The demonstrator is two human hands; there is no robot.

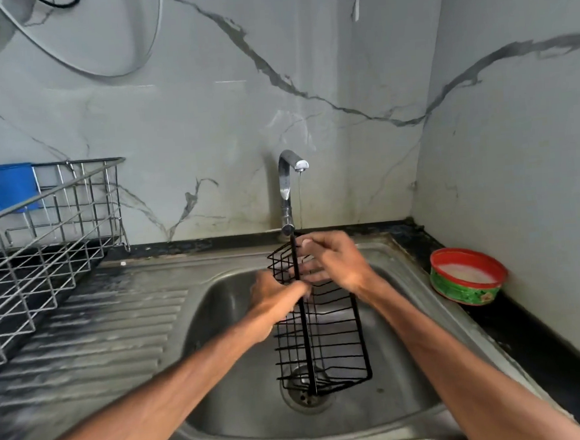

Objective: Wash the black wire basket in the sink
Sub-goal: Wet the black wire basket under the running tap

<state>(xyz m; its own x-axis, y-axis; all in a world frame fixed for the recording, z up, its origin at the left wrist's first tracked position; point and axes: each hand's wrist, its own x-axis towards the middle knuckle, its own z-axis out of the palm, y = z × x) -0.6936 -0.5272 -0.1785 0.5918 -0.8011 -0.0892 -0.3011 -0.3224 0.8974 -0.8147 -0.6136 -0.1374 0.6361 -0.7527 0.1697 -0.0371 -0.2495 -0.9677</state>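
Note:
A long black wire basket (324, 337) stands on end over the steel sink (220, 327), its lower end above the drain (306, 399). My left hand (273, 295) grips the basket's left side near its middle. Curled round the wires at the upper end is my right hand (336, 263), just under the faucet (288, 185). A thin stream of water (300, 202) falls from the spout onto the basket's top. Both hands are blurred.
A steel dish rack (44, 254) stands on the ribbed drainboard (94, 336) at left, with a blue container (3, 188) behind it. A red and green tub (466, 276) of white paste sits on the black counter at right. Marble walls close the back and right.

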